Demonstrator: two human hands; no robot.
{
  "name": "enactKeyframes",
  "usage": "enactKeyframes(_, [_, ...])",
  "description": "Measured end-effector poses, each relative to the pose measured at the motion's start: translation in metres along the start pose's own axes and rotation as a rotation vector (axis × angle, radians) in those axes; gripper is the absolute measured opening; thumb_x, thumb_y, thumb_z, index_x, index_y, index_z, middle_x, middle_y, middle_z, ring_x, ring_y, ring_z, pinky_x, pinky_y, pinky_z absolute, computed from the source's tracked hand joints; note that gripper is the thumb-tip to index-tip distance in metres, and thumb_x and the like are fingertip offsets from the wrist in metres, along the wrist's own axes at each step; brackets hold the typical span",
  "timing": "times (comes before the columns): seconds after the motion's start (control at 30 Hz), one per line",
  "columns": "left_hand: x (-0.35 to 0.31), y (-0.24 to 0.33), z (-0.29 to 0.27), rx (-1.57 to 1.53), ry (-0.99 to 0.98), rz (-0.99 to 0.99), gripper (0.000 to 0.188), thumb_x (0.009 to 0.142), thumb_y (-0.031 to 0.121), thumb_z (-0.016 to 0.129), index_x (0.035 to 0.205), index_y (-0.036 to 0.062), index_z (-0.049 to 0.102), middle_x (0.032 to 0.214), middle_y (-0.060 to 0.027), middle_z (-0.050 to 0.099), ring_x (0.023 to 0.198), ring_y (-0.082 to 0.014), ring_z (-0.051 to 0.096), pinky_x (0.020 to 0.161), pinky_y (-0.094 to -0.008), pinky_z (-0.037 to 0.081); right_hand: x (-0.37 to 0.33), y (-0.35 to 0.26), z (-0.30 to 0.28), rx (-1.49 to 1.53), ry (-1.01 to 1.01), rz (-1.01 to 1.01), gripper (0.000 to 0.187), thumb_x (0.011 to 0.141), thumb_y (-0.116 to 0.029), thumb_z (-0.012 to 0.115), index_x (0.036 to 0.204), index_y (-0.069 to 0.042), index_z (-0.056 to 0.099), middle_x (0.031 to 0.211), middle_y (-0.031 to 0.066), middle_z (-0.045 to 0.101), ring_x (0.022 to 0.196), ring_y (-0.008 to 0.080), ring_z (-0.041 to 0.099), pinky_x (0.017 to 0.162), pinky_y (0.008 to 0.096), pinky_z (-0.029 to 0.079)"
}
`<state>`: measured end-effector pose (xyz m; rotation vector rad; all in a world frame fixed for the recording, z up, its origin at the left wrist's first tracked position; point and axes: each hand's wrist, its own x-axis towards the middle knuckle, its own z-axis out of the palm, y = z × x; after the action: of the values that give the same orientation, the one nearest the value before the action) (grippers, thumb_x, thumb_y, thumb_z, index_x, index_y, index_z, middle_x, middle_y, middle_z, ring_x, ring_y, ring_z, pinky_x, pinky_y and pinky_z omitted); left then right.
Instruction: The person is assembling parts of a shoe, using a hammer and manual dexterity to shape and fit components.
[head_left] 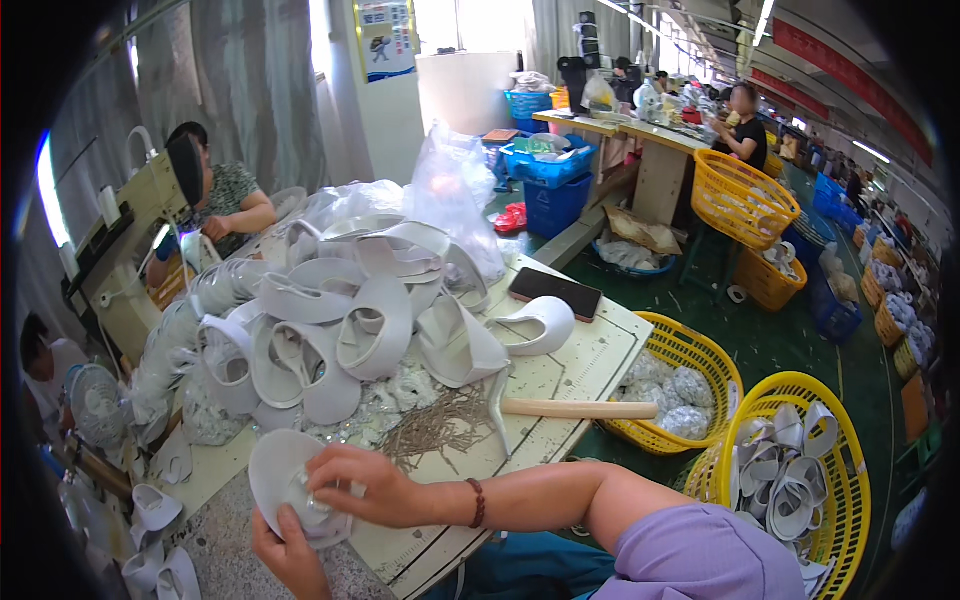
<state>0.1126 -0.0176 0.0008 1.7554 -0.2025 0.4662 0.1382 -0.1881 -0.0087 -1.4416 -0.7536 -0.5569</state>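
Note:
My left hand (290, 555) grips the lower edge of a white shoe upper (272, 468), thumb on the near side. The upper is tilted up over the table's near left part. My right hand (365, 487) reaches across it with bent fingers drawn together at its inner side; whatever they pinch there is too small to make out. Just beyond, white shoe uppers (375, 335) lie heaped on the table, with shiny clear trimmings (380, 415) under them. Beside the heap is a scatter of thin brown sticks (435, 428).
A hammer (580, 409) with a wooden handle and a dark phone (556, 293) lie on the white table (600, 350). Yellow baskets (845, 460) with white pieces stand at right. Across the table, a person (240, 200) sits by a machine (130, 270).

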Motion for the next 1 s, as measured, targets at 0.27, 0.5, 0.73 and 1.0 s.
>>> enactKeyframes(0.27, [0.031, -0.01, -0.009, -0.213, 0.333, -0.171, 0.023, 0.09, 0.006, 0.052, 0.109, -0.0062, 0.053, 0.101, -0.0117, 0.06, 0.085, -0.018, 0.061, 0.07, -0.0289, 0.054, 0.012, 0.016, -0.028, 0.437, 0.268, 0.799, 0.021, 0.091, -0.022, 0.058, 0.1, -0.004, 0.062, 0.088, -0.0001, 0.062, 0.078, 0.0073, 0.057, 0.061, 0.0235, 0.05])
enactKeyframes(0.5, [0.024, -0.009, -0.002, -0.151, 0.322, -0.129, 0.025, 0.089, 0.006, 0.052, 0.111, -0.005, 0.054, 0.098, -0.0112, 0.06, 0.08, -0.0157, 0.06, 0.063, -0.0282, 0.051, 0.005, 0.019, -0.029, 0.447, 0.231, 0.883, 0.023, 0.091, -0.026, 0.059, 0.1, -0.005, 0.062, 0.09, -0.0009, 0.061, 0.079, 0.0073, 0.056, 0.061, 0.024, 0.051])
enactKeyframes(0.73, [0.028, -0.027, -0.017, 0.033, 0.344, 0.007, 0.034, 0.086, 0.006, 0.052, 0.117, -0.0074, 0.05, 0.104, -0.0138, 0.06, 0.087, -0.0191, 0.06, 0.077, -0.0318, 0.048, 0.007, 0.03, -0.021, 0.47, 0.113, 0.904, 0.023, 0.092, -0.027, 0.057, 0.1, -0.005, 0.061, 0.089, -0.0019, 0.057, 0.081, 0.0071, 0.053, 0.061, 0.0248, 0.051])
enactKeyframes(1.0, [0.018, -0.011, -0.006, 0.028, 0.281, 0.124, 0.034, 0.087, 0.003, 0.05, 0.12, -0.0057, 0.05, 0.108, -0.013, 0.058, 0.096, -0.0196, 0.057, 0.087, -0.0316, 0.044, 0.008, 0.023, -0.024, 0.438, 0.101, 0.89, 0.023, 0.091, -0.028, 0.059, 0.098, -0.006, 0.061, 0.086, -0.0025, 0.056, 0.077, 0.0058, 0.052, 0.058, 0.0227, 0.049])
